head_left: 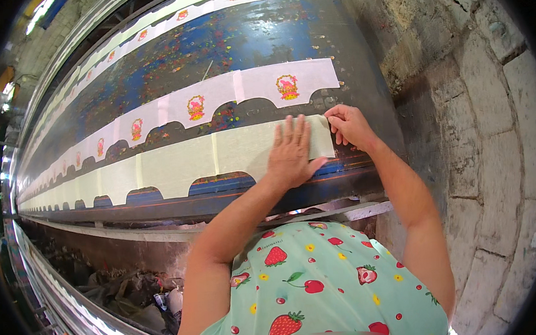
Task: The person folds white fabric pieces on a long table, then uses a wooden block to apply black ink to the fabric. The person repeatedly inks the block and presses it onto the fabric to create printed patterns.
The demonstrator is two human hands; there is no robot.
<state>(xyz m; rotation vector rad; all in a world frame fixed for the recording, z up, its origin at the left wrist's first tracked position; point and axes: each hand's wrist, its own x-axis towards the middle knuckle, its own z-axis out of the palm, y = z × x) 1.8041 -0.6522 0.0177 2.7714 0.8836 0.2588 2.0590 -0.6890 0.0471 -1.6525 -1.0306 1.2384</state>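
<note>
1. Left hand (291, 152): lying flat, fingers spread wide and pointing away from the body, pressing down on the near cream fabric strip (176, 167); gripping nothing.
2. Right hand (348, 126): pinching the right end of that same strip between thumb and fingertips, narrow grip, just beside the left hand at the strip's upper right corner.
3. Near cream fabric strip: running along the near edge of the long printing table (224, 47), scalloped along its near side, unprinted, ending near the table's right end.
4. Printed fabric strip (251, 88): lying parallel, farther in toward the table's middle, carrying a row of red-and-yellow motifs (287, 87); apart from both hands.
5. Third printed strip (209, 5): running along the far edge of the table, well apart from the hands.
6. Printing table: dark blue surface, speckled with paint flecks, curving off toward the left.
7. Stone block wall (480, 124): standing just beyond the table's right end.
8. Strawberry-print garment (324, 287): showing at the lower edge, between the forearms.
9. Step in hand, judging by the pose: smoothing and fixing the strip's end flat on the table.
10. Next move, as a judgement: calling for holding the flat palm steady while drawing the pinched corner taut and square to the table edge, avoiding wrinkles.
</note>
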